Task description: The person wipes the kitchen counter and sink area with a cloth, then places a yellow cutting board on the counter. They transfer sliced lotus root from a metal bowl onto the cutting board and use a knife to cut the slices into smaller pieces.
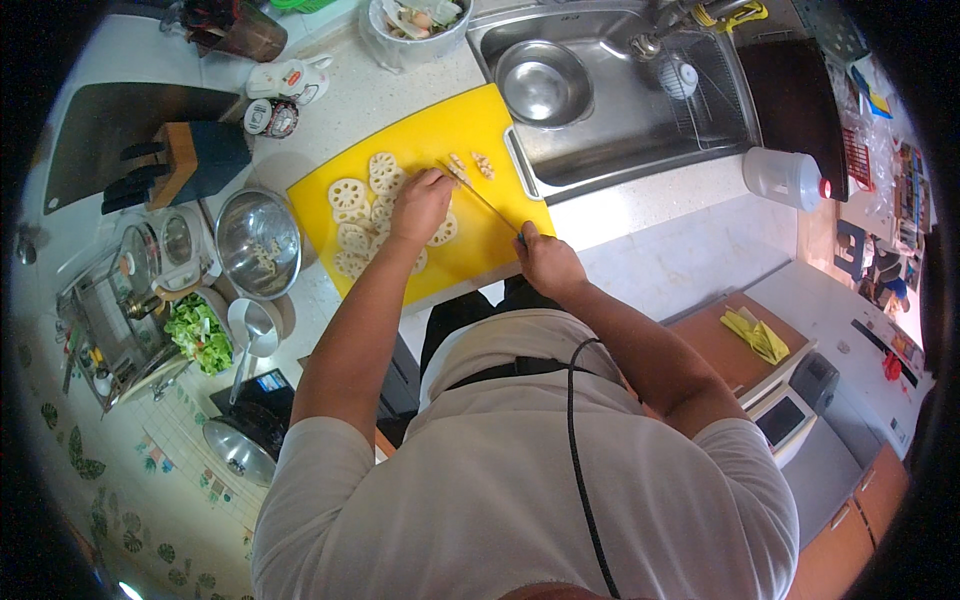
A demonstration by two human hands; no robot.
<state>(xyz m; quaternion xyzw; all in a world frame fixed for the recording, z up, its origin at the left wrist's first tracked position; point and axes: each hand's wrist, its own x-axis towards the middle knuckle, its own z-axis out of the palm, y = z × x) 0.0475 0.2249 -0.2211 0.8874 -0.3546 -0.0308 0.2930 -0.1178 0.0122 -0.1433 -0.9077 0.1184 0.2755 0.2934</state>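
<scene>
A yellow cutting board [480,112] lies on the counter before me, with several lotus root slices [347,193] spread over its left half. My right hand [551,264] grips the handle of a kitchen knife [486,201], whose blade slants up and left across the board. Close by the blade's far end is my left hand [421,204], fingers curled down among the slices; whatever lies under its fingertips is hidden. Beyond the blade are small cut lotus root pieces [484,166].
A steel sink [615,142] with a metal bowl [544,84] adjoins the board's right. To the left stand a knife block [195,165], a steel mixing bowl [259,244], leafy greens [199,330] and a white bowl [266,337]. A lined waste bin [416,49] stands behind.
</scene>
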